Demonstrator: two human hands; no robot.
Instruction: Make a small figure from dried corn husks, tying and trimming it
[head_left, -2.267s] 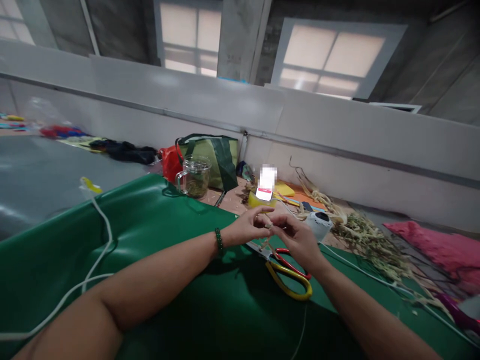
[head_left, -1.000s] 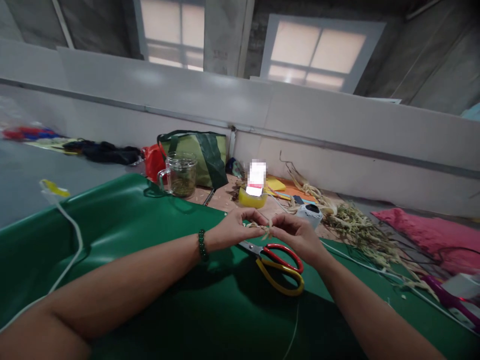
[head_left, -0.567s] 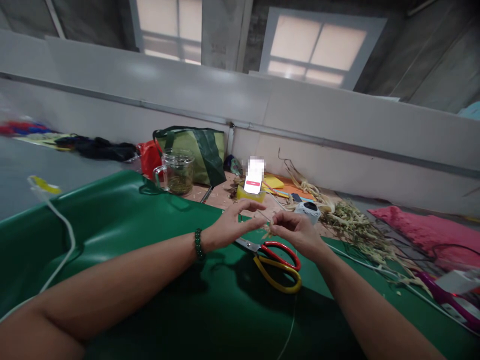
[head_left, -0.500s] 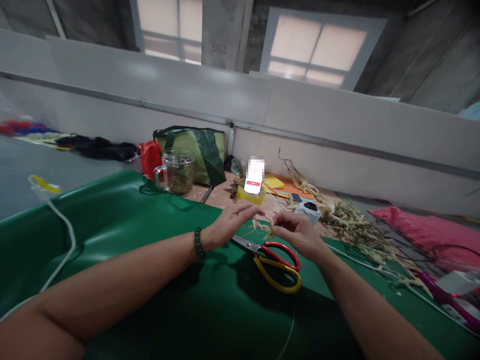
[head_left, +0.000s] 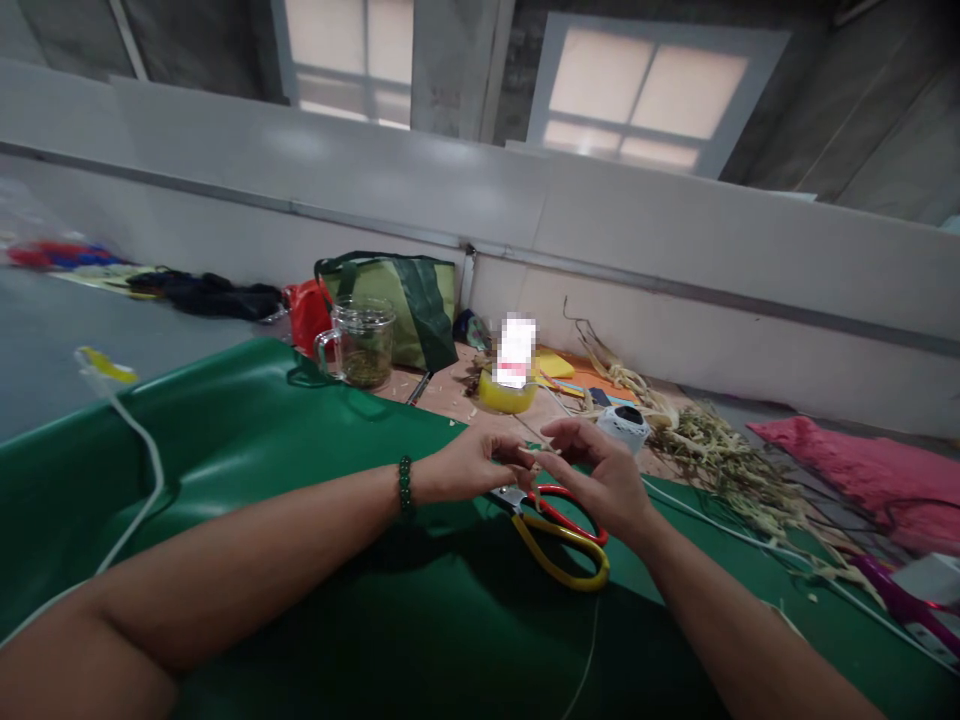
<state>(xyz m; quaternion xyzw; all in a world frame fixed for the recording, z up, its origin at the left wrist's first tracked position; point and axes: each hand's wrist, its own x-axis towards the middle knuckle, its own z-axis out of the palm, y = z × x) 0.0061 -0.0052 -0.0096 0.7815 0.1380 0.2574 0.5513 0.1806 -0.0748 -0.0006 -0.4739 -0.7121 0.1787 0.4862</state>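
A small knotted piece of straw-coloured dried husk (head_left: 537,476) is held between my two hands, above the scissors. My left hand (head_left: 469,465), with a green bead bracelet at the wrist, pinches it from the left, thumb and fingers closed together. From the right, my right hand (head_left: 604,472) has thumb and forefinger around the piece's upper end; the fingertips partly cover it. Under my hands lie scissors (head_left: 559,575) with one red and one yellow handle loop, their blades mostly hidden behind my left hand. A thin pale strand (head_left: 590,655) trails down near the handles.
A green mat (head_left: 300,590) covers the near surface. Behind it stand a glass mug (head_left: 367,345), a green bag (head_left: 420,300), a lit phone (head_left: 516,350) on a yellow tape roll (head_left: 506,393), a white spool (head_left: 624,428) and heaped dried husk (head_left: 712,460). A white cable (head_left: 750,538) crosses the right side.
My left fingers, stretched flat before, have curled in and closed on the husk piece. My right hand has turned, its forefinger raised over the piece. The view has shifted slightly left.
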